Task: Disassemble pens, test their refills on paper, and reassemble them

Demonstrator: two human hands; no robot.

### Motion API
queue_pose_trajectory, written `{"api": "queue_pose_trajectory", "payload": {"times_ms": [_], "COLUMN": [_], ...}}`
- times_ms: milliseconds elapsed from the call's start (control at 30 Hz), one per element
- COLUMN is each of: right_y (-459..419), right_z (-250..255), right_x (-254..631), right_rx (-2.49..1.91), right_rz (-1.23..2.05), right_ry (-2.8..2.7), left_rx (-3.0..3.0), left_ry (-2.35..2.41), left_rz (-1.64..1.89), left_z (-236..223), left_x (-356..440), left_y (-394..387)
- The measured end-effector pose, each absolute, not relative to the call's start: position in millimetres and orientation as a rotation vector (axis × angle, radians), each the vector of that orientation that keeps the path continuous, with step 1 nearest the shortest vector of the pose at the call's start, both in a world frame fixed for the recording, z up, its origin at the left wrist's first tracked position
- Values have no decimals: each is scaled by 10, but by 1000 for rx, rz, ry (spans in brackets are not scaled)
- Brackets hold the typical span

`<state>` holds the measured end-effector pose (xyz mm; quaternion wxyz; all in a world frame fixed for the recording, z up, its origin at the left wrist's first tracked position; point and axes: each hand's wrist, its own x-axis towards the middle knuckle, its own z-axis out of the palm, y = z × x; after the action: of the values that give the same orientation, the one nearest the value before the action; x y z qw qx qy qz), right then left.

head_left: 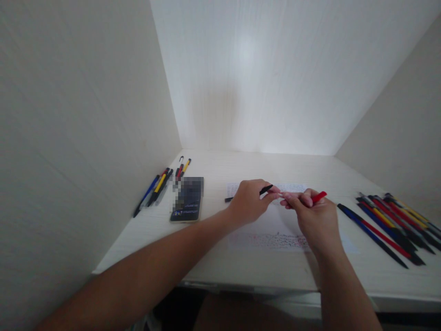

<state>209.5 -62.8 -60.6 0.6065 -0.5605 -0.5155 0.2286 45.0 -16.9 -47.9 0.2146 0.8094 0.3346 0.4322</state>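
My left hand (pixel 250 201) is closed in a pinch over the paper, with a black pen part (pixel 266 189) sticking up between thumb and fingers. Close beside it, my right hand (pixel 315 216) is also closed, and a red pen part (pixel 319 197) pokes out of its grip. The fingertips of both hands meet around something thin and pale, too small to make out. A short dark piece (pixel 228 199) shows just left of my left hand; its other end is hidden. Beneath the hands lies a white sheet of paper (pixel 272 223) with lines of handwriting.
A phone (pixel 188 202) lies left of the paper. Several pens (pixel 156 186) rest along the left wall, with a few more pens (pixel 183 168) behind the phone. At the right is a larger spread of pens (pixel 396 220). Pale panels (pixel 268 92) enclose the desk (pixel 220 269).
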Motion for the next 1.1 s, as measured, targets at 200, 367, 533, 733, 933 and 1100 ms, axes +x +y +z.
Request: {"api": "queue_pose_trajectory", "payload": {"times_ms": [200, 367, 533, 733, 933, 1100], "right_y": [-618, -615, -588, -609, -602, -582], "right_z": [-617, -609, -661, -645, -652, -690], "right_x": [2106, 2096, 2155, 2122, 2086, 2110], "right_rx": [-1299, -1336, -1569, -1711, -1712, -1691], "right_rz": [517, 461, 209, 93, 48, 14], "right_ry": [-1258, -1333, -1400, -1524, -1653, -1714], "left_rx": [2305, 2310, 2268, 2271, 2319, 2344], "left_ry": [825, 798, 805, 779, 794, 793], "left_rz": [1242, 1297, 1391, 1452, 1421, 1377], "left_z": [-553, -558, -533, -509, -530, -553], "left_x": [468, 471, 474, 471, 465, 472], "left_y": [-125, -110, -111, -137, -117, -107]}}
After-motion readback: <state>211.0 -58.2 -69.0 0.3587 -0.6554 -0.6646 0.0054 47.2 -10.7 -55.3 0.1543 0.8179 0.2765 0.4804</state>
